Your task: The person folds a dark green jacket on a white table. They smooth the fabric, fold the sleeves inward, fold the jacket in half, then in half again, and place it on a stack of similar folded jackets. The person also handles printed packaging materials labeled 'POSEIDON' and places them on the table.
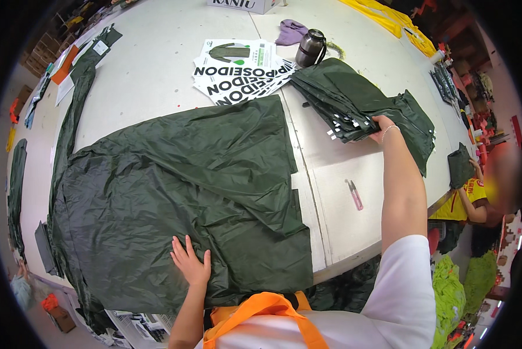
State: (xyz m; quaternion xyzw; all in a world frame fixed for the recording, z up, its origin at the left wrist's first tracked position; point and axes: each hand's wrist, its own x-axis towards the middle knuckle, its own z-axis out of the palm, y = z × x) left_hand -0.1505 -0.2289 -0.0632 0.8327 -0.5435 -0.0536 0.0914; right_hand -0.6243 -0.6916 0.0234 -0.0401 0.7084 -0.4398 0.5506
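Observation:
A dark green, shiny garment [174, 198] lies spread and wrinkled across the near left of the table. My left hand [192, 263] rests flat on its near part, fingers spread and holding nothing. At the right, a pile of folded dark green garments [348, 87] shows white tags along its near edge. My right hand [384, 128] reaches to that edge, its fingers closed on a garment of the pile; how many layers they grip is hidden. Below the pile, a pair of pink-handled thread snips [354, 195] lies on the table.
Several printed sheets [238, 72] lie fanned beyond the spread garment. Beside them stand a dark metal flask [311, 47] and a crumpled purple cloth [291, 32]. A long green fabric piece [75, 107] trails at the left. Another person [476, 192] in yellow handles green fabric at the right.

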